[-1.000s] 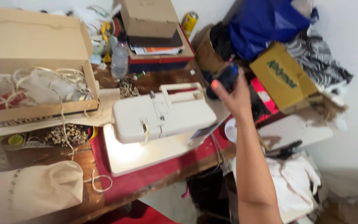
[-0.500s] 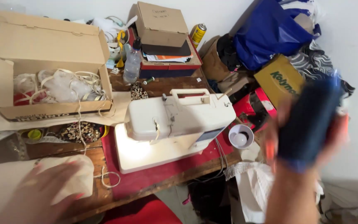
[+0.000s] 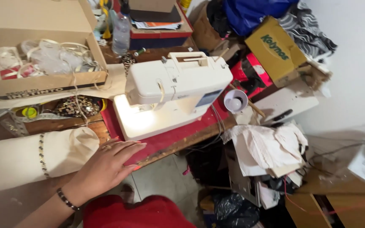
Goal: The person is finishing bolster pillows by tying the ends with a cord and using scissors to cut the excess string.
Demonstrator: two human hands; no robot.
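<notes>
My left hand [image 3: 106, 165] lies flat, palm down, at the front of the wooden table [image 3: 60, 125]. Its fingers are stretched out and hold nothing. The fingertips rest at the edge of a red mat [image 3: 172, 136], and the palm is against a cream fabric [image 3: 17, 158] with a beaded trim. A dark bead bracelet is on the wrist. Just beyond the hand, a white sewing machine [image 3: 176, 82] stands on the red mat with its work light on. My right hand is out of view.
An open cardboard box [image 3: 43, 82] of ribbons and plastic sits at the back left, with a plastic bottle [image 3: 121, 29] behind it. A white cup-like spool [image 3: 235, 101], a yellow box [image 3: 275, 46] and heaped white cloth [image 3: 267, 147] crowd the right side.
My right hand, raised with a dark object before, has left the view. My left hand has slid forward onto the cream fabric and mat edge. The view has moved closer.
</notes>
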